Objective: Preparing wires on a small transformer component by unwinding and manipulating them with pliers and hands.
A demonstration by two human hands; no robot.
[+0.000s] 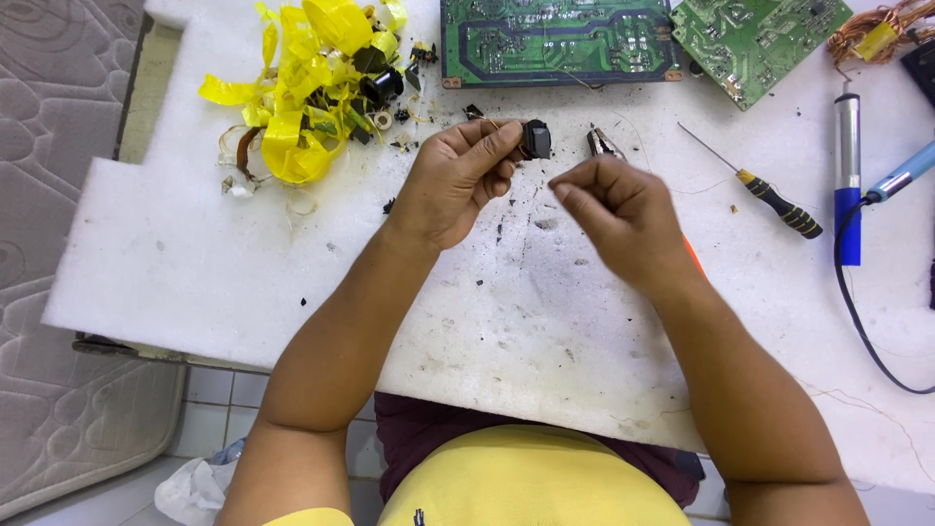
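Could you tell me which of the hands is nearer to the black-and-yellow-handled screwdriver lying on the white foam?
The right. The right hand is just left of the screwdriver, apart from it. The left hand, holding a small black component, lies farther left, beyond the right hand.

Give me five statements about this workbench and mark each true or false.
1. The left hand pinches a small black part. True.
2. The right hand holds the screwdriver. False: it lies on the white foam sheet, apart from the hand.
3. Yellow tape scraps are piled left of the hands. True.
4. Only one green circuit board is there. False: a second board lies beside it.
5. The blue-handled tool lies on the far right. True.
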